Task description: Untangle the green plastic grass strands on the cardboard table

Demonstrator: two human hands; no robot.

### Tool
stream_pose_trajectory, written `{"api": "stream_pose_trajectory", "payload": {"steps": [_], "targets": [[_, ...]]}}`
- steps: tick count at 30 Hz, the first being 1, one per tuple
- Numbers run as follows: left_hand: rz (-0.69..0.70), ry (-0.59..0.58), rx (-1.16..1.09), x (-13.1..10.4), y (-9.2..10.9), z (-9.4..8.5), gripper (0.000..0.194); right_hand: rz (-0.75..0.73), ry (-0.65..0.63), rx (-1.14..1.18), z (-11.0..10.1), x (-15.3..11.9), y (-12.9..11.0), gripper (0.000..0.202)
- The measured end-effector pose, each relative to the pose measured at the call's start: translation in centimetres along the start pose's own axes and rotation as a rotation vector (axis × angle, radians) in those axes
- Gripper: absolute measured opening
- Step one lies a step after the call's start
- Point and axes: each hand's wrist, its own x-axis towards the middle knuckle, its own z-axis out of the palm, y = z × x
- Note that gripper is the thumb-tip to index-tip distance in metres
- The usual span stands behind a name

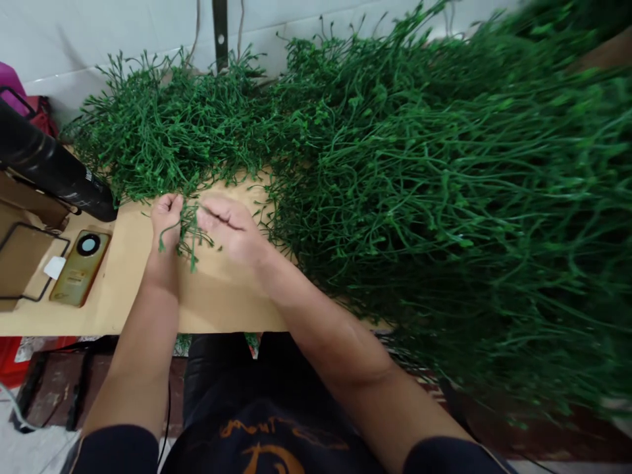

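Near the middle of the table, my left hand (166, 214) is closed in a fist around thin green plant stems (191, 253), which look artificial. Their small forked tips hang out to the right of the fist and down towards me. Just to the right, my right hand (224, 220) is curled shut and a little blurred by motion. Its fingertips point at the stems, and whatever they pinch is too small to make out. A large pile of the same stems (419, 178) covers the right side, and another heap (162, 125) lies behind my hands.
On the left lie a phone (81, 270) with its camera side up, a small white piece (54, 266) and a black wire frame (37, 230). A black tube (54, 164) leans in at the left. Part of another person's arm (605, 52) shows at the upper right.
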Motion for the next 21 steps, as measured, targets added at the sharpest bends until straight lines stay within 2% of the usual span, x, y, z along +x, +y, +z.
{"api": "stream_pose_trajectory", "payload": {"steps": [4, 6, 8, 13, 18, 21], "targets": [[0.054, -0.114, -0.011, -0.9, 0.2, 0.0, 0.033, 0.229, 0.243, -0.1, -0.5, 0.7, 3.2, 0.043], [0.039, -0.164, -0.01, -1.2, 0.5, 0.2, 0.036, 0.306, 0.272, -0.108, -0.6, 0.9, 4.4, 0.045], [0.026, -0.213, -0.024, -1.4, 0.7, 0.5, 0.038, 0.334, 0.223, -0.108, -0.5, 0.8, 4.8, 0.047], [-0.033, -0.237, -0.076, -1.5, 1.0, 1.0, 0.038, 0.339, -0.032, -0.166, 0.7, 0.4, 4.1, 0.046], [-0.042, -0.256, -0.045, -1.7, 1.1, 1.2, 0.029, 0.403, -0.012, -0.24, 0.8, 0.4, 4.4, 0.038], [-0.042, -0.291, -0.018, -2.0, 1.4, 1.4, 0.029, 0.369, 0.008, -0.206, 0.5, 0.5, 5.1, 0.038]]}}
